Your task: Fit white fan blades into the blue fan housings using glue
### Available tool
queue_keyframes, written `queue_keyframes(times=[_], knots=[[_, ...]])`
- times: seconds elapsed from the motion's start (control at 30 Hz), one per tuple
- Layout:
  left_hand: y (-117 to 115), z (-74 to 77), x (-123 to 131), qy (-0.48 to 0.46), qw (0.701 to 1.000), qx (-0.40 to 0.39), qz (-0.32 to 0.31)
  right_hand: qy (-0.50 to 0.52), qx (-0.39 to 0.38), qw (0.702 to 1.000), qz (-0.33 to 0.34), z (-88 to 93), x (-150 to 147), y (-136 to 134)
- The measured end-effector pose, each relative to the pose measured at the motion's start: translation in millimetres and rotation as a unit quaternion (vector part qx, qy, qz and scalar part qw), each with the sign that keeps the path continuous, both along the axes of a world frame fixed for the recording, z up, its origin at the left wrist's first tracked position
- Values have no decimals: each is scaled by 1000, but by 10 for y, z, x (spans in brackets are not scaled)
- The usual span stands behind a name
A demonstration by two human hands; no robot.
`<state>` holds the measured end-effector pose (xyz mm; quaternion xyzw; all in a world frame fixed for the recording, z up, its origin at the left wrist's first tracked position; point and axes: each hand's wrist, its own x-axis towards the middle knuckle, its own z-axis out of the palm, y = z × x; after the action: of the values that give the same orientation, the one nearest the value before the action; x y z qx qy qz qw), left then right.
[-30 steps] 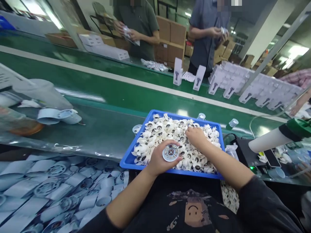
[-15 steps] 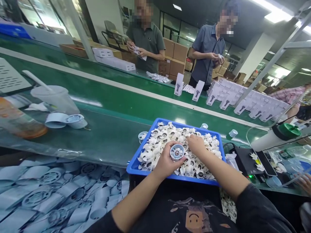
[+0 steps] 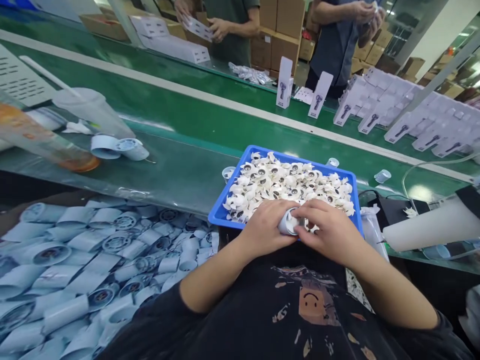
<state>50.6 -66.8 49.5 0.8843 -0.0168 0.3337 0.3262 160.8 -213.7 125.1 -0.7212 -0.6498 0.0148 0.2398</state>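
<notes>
My left hand [image 3: 268,225] is closed around a light-blue cylindrical fan housing [image 3: 288,222], its round mouth tilted toward my right hand. White blades of a fan impeller show inside that mouth. My right hand [image 3: 328,227] pinches at the opening, fingertips on the white impeller, which they partly cover. Both hands are over the near edge of a blue tray [image 3: 221,216] heaped with white fan impellers [image 3: 285,175], many with dark round hubs.
Many light-blue housings [image 3: 63,277] lie piled at left. On the green bench stand a plastic cup [image 3: 90,110], two loose housings [image 3: 107,146] and a bottle [image 3: 48,142]. A white bottle with a thin nozzle [image 3: 431,225] leans in from the right. Two people handle packaging behind white boxes [image 3: 285,87].
My right hand has left the impeller heap and come to the housing's mouth with a white impeller. My left hand has drawn the housing closer and tilted it. The view has tipped down.
</notes>
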Motion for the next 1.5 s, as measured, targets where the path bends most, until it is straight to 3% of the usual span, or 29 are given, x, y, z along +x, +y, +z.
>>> queue_keyframes(times=[0.1, 0.27, 0.57, 0.87, 1.2, 1.37, 1.5], knots=[[-76, 44, 5, -20, 998, 51, -9, -37, -44, 998, -12, -41, -12, 2], [-155, 55, -19, -32, 996, 77, 32, -23, -35, 999, -13, -46, -13, -16], [-113, -13, 30, -29, 996, 51, 60, -4, 95, 995, -24, -139, -30, -192], [-87, -83, 75, 22, 996, 89, 8, -21, 8, 999, -49, -225, 21, -117], [-2, -18, 135, 1, 996, 63, 54, -49, 140, 989, -15, -310, 91, -260], [-25, -37, 182, -3, 997, 64, 42, -46, 162, 985, -48, -342, 79, -300], [7, -14, 208, -8, 998, 53, 12, -48, 183, 982, -25, -384, 106, -372]])
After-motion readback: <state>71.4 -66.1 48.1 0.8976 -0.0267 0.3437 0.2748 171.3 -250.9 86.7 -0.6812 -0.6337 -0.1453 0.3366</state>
